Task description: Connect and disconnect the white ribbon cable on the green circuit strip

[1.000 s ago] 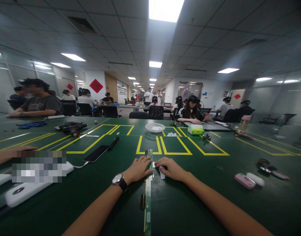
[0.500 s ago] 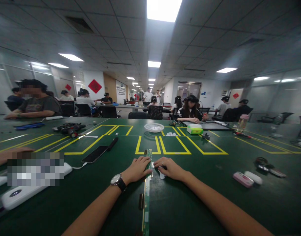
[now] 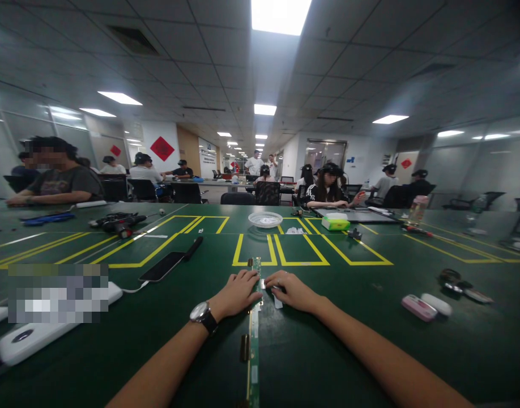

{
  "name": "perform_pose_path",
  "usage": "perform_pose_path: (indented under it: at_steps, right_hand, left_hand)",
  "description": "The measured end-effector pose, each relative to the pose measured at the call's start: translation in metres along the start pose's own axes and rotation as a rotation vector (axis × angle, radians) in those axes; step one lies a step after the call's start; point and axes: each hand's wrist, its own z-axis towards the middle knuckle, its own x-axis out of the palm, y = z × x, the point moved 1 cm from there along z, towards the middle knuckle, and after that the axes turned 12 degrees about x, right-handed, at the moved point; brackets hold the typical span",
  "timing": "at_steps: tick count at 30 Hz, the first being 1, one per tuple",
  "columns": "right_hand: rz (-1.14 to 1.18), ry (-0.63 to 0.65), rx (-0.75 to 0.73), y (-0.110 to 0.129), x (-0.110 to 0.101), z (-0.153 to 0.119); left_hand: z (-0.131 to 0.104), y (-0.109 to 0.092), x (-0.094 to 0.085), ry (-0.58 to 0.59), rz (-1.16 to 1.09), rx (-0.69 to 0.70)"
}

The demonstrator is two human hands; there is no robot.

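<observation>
A long, narrow green circuit board lies on the table, running away from me, with brown flexible tabs along its left edge. My left hand, with a watch on its wrist, grips the board's far part from the left, fingers and thumb over it. At the board's right edge, my right hand has its fingers bent and drawn together by a small shiny piece. What they pinch, if anything, is too small to make out. A white slip shows under that hand, partly hidden.
Yellow tape outlines mark the green table. Beyond the board stands a white basket, with a green tissue pack to its right. A phone and white power strip lie left; a pink case lies right. Several people sit beyond.
My hands keep almost the same place on the board, and the view shifts slightly. Another person's hand at the left edge has gone out of sight.
</observation>
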Motion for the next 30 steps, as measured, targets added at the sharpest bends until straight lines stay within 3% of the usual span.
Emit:
perform_pose_path:
  at_steps: [20, 30]
  right_hand:
    - [0.003, -0.017, -0.074, -0.0030, 0.0011, 0.0006]
    - [-0.034, -0.002, -0.034, 0.0033, -0.0019, -0.0007]
  left_hand:
    - [0.0028, 0.0019, 0.0006, 0.054, -0.016, 0.004]
    - [0.0021, 0.0006, 0.0020, 0.014, -0.023, 0.007]
